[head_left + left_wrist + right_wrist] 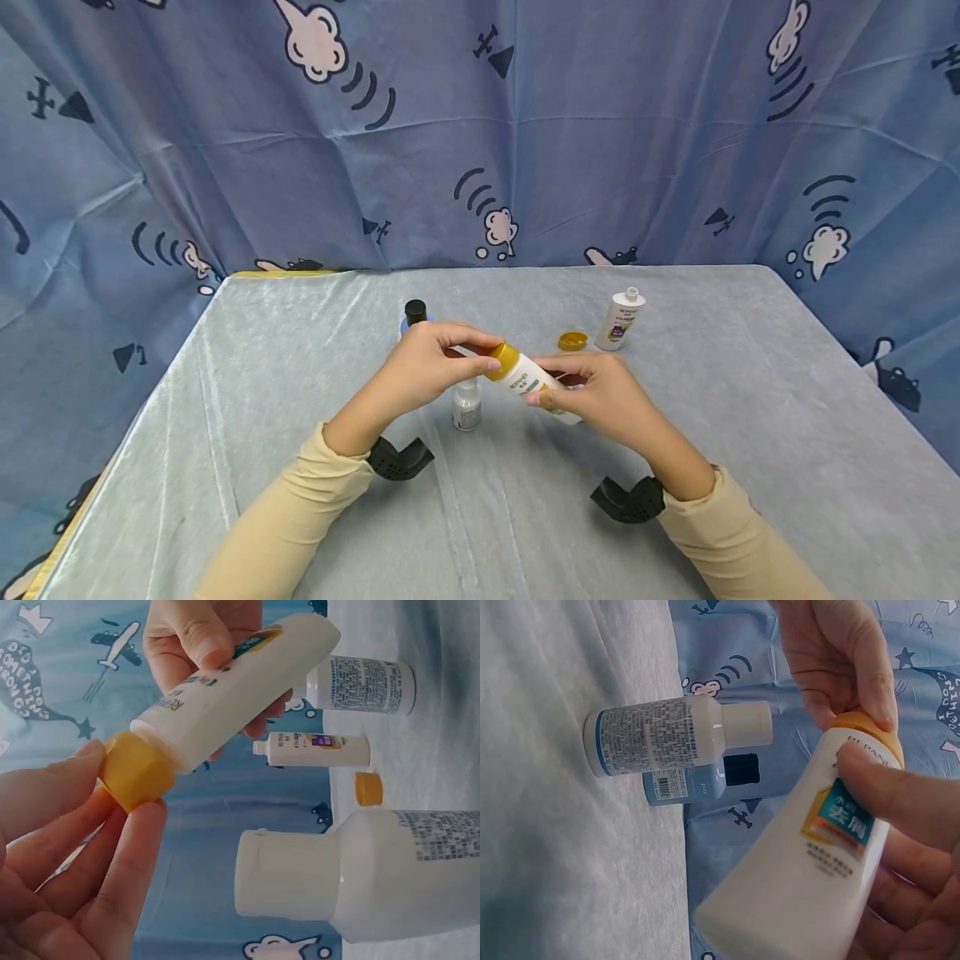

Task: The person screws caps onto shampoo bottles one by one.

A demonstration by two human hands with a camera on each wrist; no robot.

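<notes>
Above the table both hands hold a white bottle (534, 382) with a yellow cap (506, 361), tilted with its cap end up and to the left. My left hand (429, 362) pinches the cap between thumb and fingers. Around the bottle's body my right hand (609, 396) is curled, its thumb on the label side in the right wrist view. The cap (139, 771) sits at the bottle's neck; whether it is loose I cannot tell. Just below the left hand stands a small white bottle (467, 408), its top partly covered.
Behind the left hand stands a blue bottle (682, 784) with a black cap (415, 312). Farther back right are an uncapped white bottle (620, 321) and a loose yellow cap (572, 341). Another white bottle (367, 684) with dense print shows in the left wrist view. A patterned curtain (450, 150) hangs behind.
</notes>
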